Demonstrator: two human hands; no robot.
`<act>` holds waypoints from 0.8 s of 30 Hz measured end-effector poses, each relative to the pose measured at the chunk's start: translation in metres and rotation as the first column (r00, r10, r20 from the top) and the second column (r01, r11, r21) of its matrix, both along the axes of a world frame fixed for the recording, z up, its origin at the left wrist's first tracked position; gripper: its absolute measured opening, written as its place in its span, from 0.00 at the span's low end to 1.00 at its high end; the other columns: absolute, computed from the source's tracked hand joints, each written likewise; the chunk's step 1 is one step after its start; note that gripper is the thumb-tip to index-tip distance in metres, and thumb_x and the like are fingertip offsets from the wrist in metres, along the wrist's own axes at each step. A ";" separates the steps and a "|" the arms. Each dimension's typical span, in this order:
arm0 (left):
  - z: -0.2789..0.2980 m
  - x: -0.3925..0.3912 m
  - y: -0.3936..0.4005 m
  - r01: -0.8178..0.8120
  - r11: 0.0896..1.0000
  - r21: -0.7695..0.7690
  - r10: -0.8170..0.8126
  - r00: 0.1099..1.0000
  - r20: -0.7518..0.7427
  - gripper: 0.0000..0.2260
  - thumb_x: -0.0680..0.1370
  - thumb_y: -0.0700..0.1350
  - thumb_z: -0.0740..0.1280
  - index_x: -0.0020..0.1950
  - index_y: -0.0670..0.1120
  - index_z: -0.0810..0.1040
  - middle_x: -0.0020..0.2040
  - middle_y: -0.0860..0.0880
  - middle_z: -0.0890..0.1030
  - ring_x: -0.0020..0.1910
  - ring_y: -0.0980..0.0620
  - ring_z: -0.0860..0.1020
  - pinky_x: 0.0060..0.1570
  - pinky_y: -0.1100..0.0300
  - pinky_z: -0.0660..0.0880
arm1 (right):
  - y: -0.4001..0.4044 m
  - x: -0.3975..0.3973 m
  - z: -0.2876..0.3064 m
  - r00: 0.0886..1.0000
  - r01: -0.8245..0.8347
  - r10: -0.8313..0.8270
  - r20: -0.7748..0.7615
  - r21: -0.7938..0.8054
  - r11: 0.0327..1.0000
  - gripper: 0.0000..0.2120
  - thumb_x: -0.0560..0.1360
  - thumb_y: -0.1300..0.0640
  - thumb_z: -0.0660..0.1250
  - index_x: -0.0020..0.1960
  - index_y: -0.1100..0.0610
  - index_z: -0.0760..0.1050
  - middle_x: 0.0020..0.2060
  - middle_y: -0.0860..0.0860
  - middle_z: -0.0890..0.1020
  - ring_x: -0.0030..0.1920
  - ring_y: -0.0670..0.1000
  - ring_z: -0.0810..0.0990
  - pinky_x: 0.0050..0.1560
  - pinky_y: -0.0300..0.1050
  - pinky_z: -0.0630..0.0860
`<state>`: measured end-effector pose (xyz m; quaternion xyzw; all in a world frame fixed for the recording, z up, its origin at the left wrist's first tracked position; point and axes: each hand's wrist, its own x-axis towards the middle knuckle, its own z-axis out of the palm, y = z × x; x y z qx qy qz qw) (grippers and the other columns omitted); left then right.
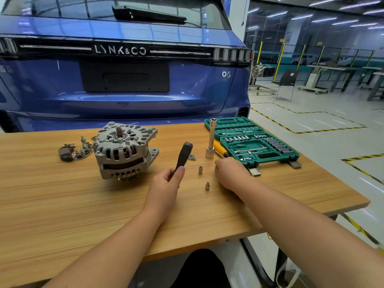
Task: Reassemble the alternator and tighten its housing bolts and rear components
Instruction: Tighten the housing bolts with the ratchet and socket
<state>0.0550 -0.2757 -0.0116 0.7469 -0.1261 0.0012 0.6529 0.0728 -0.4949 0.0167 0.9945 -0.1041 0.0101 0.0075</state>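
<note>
Alternator [124, 151] housing closed, rear parts [75, 151] still off at left; left hand [166, 182] grips driver handle [184, 155], right hand [229, 173] grip unclear.

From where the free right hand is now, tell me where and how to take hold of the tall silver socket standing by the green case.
Grip the tall silver socket by its slim upright shaft, midway up, pinching from the near side. It stands on its wide base, so the narrow stem is likely easiest to close fingers round. The right hand lies just in front; the screwdriver crowds the right.
</note>
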 end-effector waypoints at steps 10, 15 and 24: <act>0.014 -0.015 -0.015 0.011 1.000 -0.016 -0.011 0.999 -0.034 0.15 0.75 0.66 0.65 0.37 0.57 0.80 0.30 0.57 0.75 0.31 0.56 0.72 0.37 0.53 0.69 | 0.059 -0.040 0.047 0.962 -0.166 -0.189 0.199 0.970 0.179 0.25 0.77 0.35 0.66 0.65 0.51 0.74 0.52 0.49 0.84 0.54 0.50 0.83 0.54 0.50 0.81; 0.030 -0.024 -0.023 0.078 0.997 0.021 -0.078 0.996 -0.035 0.15 0.81 0.61 0.62 0.44 0.54 0.81 0.31 0.58 0.78 0.32 0.60 0.74 0.38 0.56 0.71 | 0.091 -0.050 0.051 0.937 -0.259 -0.257 0.236 0.964 -0.061 0.11 0.82 0.43 0.62 0.55 0.49 0.77 0.43 0.46 0.87 0.49 0.50 0.86 0.56 0.54 0.81; 0.036 -0.033 -0.005 0.088 0.972 0.219 -0.096 0.995 0.025 0.19 0.85 0.58 0.56 0.45 0.51 0.80 0.34 0.54 0.76 0.35 0.54 0.73 0.40 0.53 0.71 | 0.080 -0.040 0.084 0.853 -0.344 -0.522 -0.021 0.728 -0.593 0.17 0.82 0.39 0.60 0.51 0.54 0.74 0.30 0.47 0.74 0.27 0.46 0.70 0.33 0.41 0.73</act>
